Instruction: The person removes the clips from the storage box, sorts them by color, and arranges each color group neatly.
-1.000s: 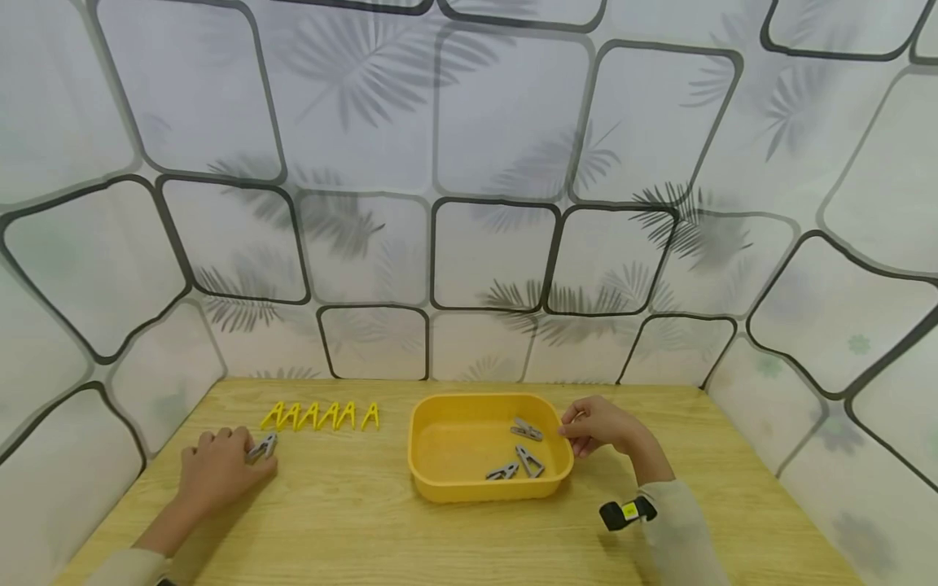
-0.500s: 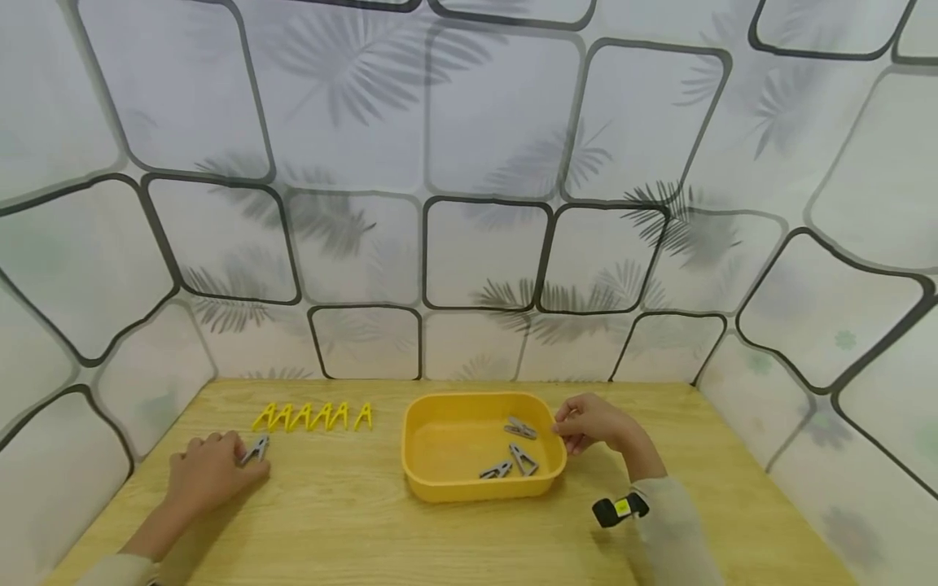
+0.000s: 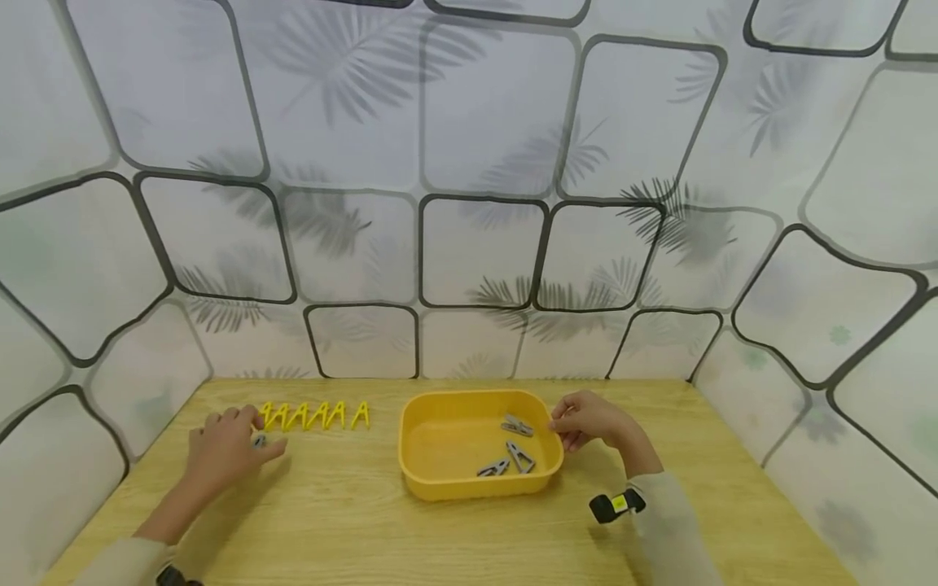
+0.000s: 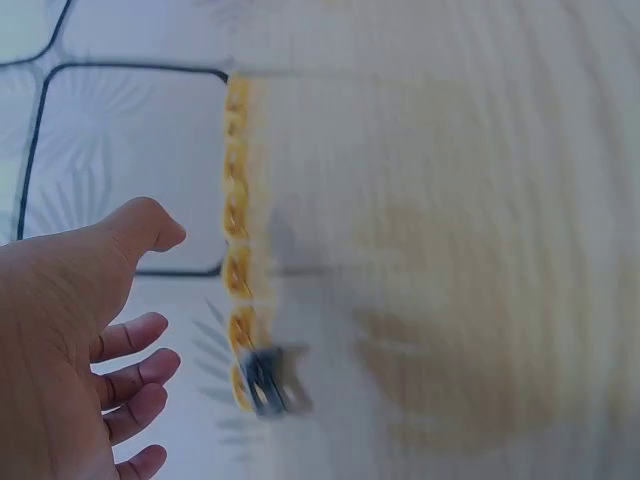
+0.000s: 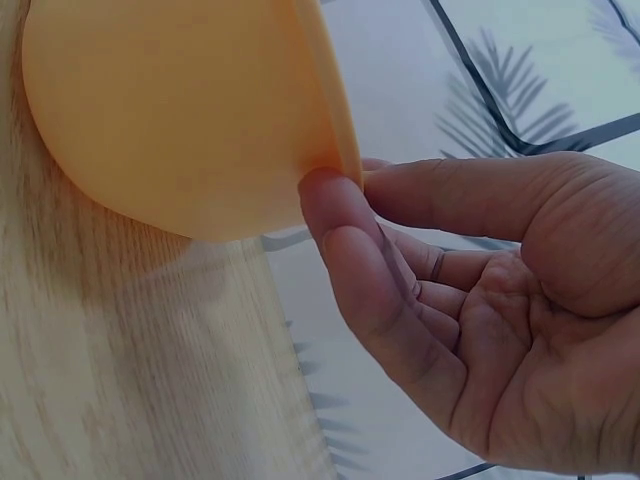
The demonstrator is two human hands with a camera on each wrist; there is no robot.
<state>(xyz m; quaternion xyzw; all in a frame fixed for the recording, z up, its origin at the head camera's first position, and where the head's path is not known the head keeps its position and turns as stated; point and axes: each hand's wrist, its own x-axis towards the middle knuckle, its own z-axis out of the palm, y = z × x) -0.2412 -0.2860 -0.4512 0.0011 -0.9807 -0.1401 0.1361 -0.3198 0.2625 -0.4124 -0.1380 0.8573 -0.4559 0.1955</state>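
My left hand (image 3: pixel 225 449) is raised over the left of the table, thumb and fingers spread apart. A grey clothespin (image 4: pixel 263 382) stands on the table just past its fingers, apart from them in the left wrist view. In the head view that grey pin is mostly hidden by the hand. Behind it runs a row of several yellow clothespins (image 3: pixel 339 412), standing like the letter A. My right hand (image 3: pixel 595 423) pinches the right rim of a yellow plastic basin (image 5: pixel 200 120) between thumb and fingers. Three grey clothespins (image 3: pixel 521 457) lie inside the basin, toward its right side.
The wooden table (image 3: pixel 330 521) meets a patterned wall covering (image 3: pixel 484 252) at its back edge and sides. A dark strap with a yellow tag (image 3: pixel 619 503) is on the right wrist.
The left hand has let go of the grey clothespin, opened its fingers and shifted slightly up and right. The right hand keeps its hold on the basin rim. The head view has shifted slightly.
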